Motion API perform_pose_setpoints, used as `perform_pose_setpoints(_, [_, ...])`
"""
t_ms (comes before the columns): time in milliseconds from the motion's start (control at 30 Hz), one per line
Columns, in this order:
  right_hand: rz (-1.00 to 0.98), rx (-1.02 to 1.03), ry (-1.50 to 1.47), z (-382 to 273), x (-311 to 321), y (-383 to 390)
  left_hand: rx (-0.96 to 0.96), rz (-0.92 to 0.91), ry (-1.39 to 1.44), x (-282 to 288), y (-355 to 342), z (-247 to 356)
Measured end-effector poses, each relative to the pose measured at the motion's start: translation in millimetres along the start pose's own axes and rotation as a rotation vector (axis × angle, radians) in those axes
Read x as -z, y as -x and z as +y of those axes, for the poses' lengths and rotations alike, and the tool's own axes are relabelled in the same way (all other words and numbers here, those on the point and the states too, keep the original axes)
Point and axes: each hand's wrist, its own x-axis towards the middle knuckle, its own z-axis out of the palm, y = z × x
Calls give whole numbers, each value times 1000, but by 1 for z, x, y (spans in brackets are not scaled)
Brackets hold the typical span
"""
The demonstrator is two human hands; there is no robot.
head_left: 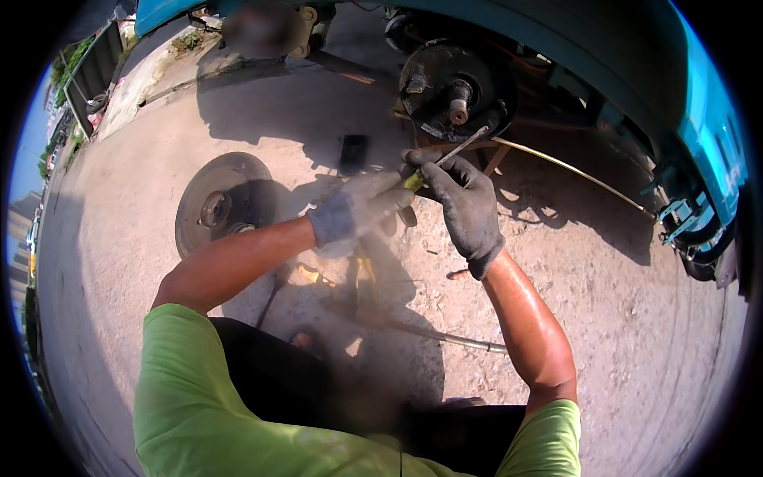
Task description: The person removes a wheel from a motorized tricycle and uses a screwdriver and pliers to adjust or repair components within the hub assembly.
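Note:
Both my hands wear grey work gloves and meet in front of a dark, greasy wheel hub (493, 87) with a spindle at its middle. Between them is a screwdriver (455, 151) with a yellow-green handle and a thin metal shaft. Its tip points up and right, overlapping the hub's lower edge; I cannot tell if it touches. My left hand (358, 207) closes at the handle's end, slightly blurred. Thumb and fingers of my right hand (467, 207) pinch the tool near the front of the handle.
A round brake drum (195, 195) lies on the concrete at left, near a small dark rectangular object (353, 154). A metal bar (461, 340) and yellow-handled tool (315, 275) lie nearer me. Teal vehicle bodywork (636, 56) overhangs; a thin rod (572, 169) extends right of the hub.

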Motion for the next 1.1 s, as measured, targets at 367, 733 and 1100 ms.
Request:
perform_pose_setpoints(367, [-4, -107, 243, 8, 9, 0, 94, 194, 355, 24, -1, 26])
perform_pose_setpoints(733, [-76, -133, 128, 14, 4, 0, 18, 269, 146, 19, -23, 19])
perform_pose_setpoints(1100, [-87, -159, 84, 14, 7, 1, 189, 337, 303, 6, -42, 34])
